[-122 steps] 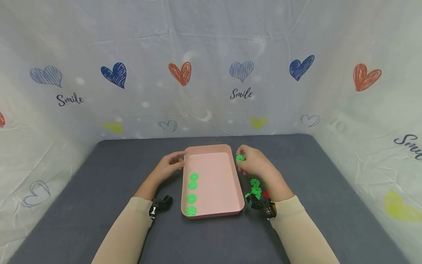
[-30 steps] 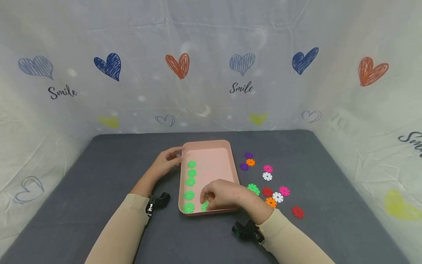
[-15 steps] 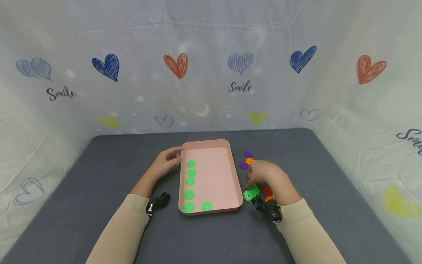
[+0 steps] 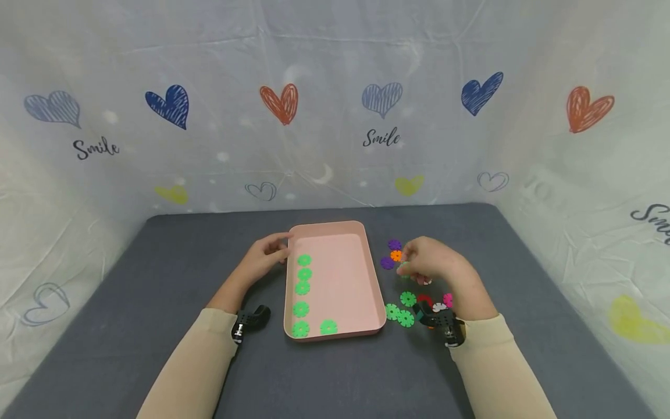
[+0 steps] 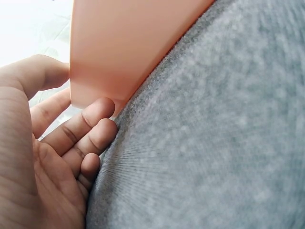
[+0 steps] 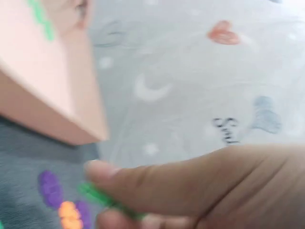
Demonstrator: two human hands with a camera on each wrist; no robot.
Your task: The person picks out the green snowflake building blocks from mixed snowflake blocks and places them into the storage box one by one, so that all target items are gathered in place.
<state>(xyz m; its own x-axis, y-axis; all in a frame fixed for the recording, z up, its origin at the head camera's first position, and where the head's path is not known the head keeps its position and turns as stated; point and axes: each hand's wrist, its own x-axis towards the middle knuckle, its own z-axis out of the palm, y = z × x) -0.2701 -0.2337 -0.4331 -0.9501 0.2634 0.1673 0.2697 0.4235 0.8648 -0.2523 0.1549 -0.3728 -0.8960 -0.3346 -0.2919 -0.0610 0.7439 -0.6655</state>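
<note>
My right hand (image 4: 431, 259) pinches a green notched disc (image 6: 95, 193) between thumb and fingers, just above the table to the right of the pink tray (image 4: 348, 279). Most of that disc is hidden behind the fingers in the head view. My left hand (image 4: 259, 259) touches the tray's far left corner with thumb and forefinger; its other fingers (image 5: 93, 138) lie loosely bent beside the wall. Inside the tray, green discs (image 4: 302, 288) form a column along the left side, and one more green disc (image 4: 328, 327) lies at the near edge.
Three loose green discs (image 4: 405, 318) lie right of the tray's near corner. Purple discs (image 4: 387, 263) and an orange disc (image 4: 396, 255) lie farther back. Red (image 4: 424, 299), white (image 4: 439, 306) and pink discs (image 4: 448, 299) are partly hidden by the right arm.
My right hand left a green disc at the tray's near edge, moved right to the loose discs and rose with another green one. The column has grown by one; my left hand has stayed.
</note>
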